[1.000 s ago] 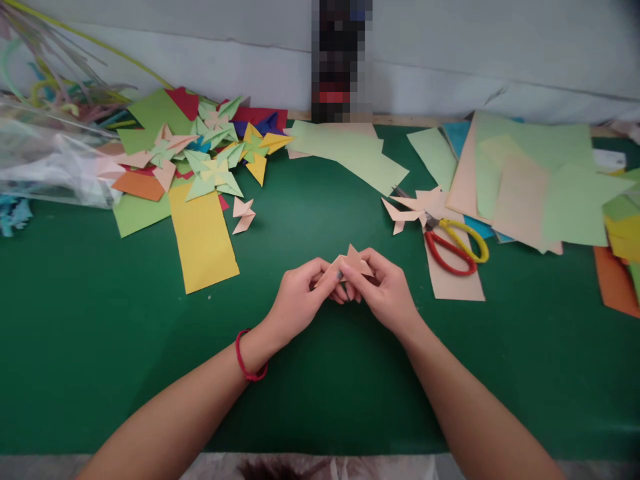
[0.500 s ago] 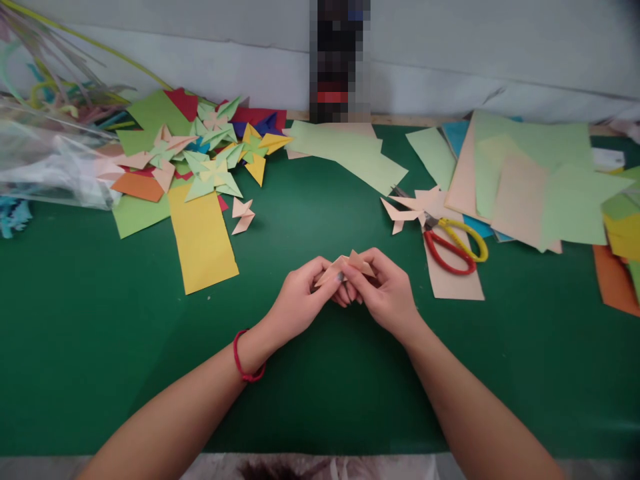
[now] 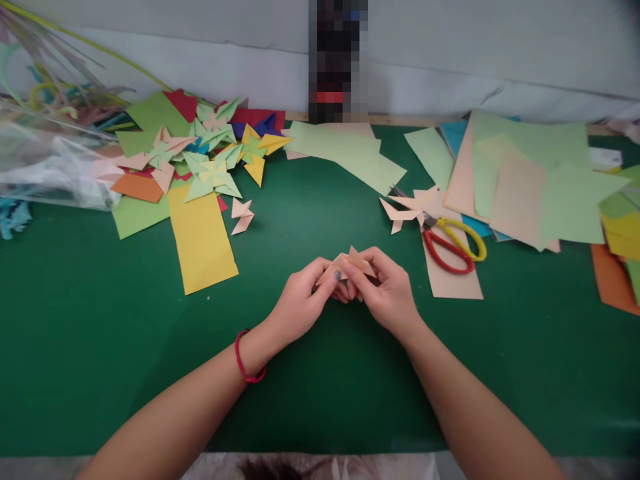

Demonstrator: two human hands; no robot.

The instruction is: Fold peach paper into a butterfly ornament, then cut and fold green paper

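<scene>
Between my two hands is a small piece of folded peach paper (image 3: 341, 264), its pointed corners standing up above my fingers. My left hand (image 3: 306, 292) pinches its left side, thumb on top. On the other side my right hand (image 3: 389, 288) grips it the same way, and the two thumbs nearly meet at its middle. Fingers curl beneath the paper and are partly hidden. A small peach folded piece (image 3: 242, 216) lies farther left, and another peach folded piece (image 3: 401, 215) rests by the scissors (image 3: 450, 245) on the right.
Several folded paper stars (image 3: 215, 172) are heaped at the back left above a yellow paper strip (image 3: 204, 247). Green sheets (image 3: 540, 180) and other papers are stacked at the right. A clear plastic bag (image 3: 55, 167) lies at far left on the green table (image 3: 320, 400).
My left thumb has shifted slightly left along the paper. Both hands stay in nearly the same place, holding the same piece.
</scene>
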